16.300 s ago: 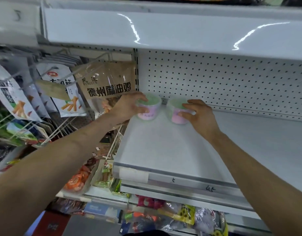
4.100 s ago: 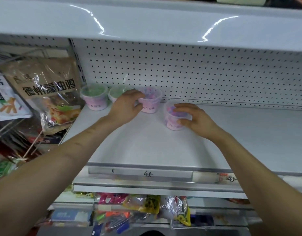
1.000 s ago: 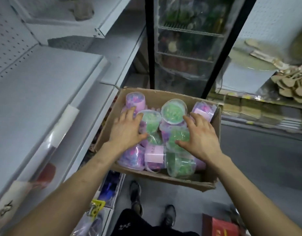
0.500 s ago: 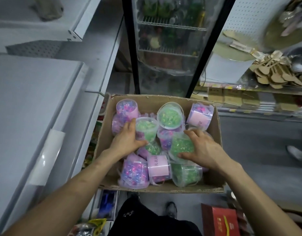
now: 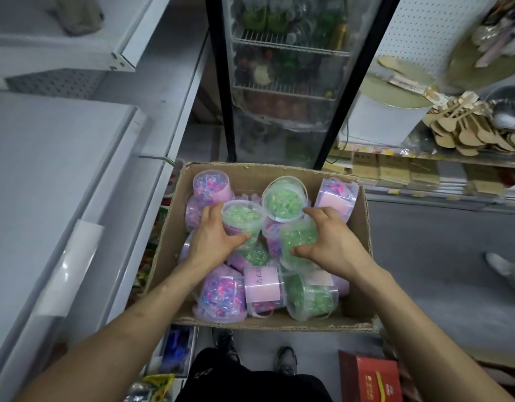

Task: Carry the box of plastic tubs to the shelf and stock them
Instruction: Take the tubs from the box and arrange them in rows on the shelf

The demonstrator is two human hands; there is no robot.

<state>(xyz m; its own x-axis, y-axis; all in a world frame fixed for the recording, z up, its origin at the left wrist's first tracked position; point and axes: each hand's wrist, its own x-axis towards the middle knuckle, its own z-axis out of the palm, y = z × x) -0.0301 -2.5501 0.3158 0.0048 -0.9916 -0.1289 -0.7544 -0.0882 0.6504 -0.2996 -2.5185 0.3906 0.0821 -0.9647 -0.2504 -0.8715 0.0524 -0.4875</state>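
Both hands are down in the box (image 5: 356, 236), each closed around a green tub. The left hand (image 5: 211, 242) wraps the near side of an upright green tub (image 5: 244, 219), thumb across its front and fingers round its left; its lid faces up, so its axis runs vertical. The right hand (image 5: 333, 245) grips a second green tub (image 5: 298, 242) from the right, thumb under and fingers over; this one seems tilted, lid partly turned toward the left hand, though the exact lean is hard to judge.

The shelf (image 5: 47, 169) lies to the left of both hands and somewhat higher, nearer the left hand, so I judge the coming move to be a lift clear of the heap and a swing leftward, left tub leading.

More tubs crowd round the hands: a pink tub (image 5: 211, 185) beyond the left hand, another green one (image 5: 284, 200) between and beyond both, and a labelled tub (image 5: 263, 284) on its side just nearer than the hands. Its pink label carries Chinese characters, too small to read surely. A red carton (image 5: 369, 378) sits on the floor below the right forearm; its markings are illegible.
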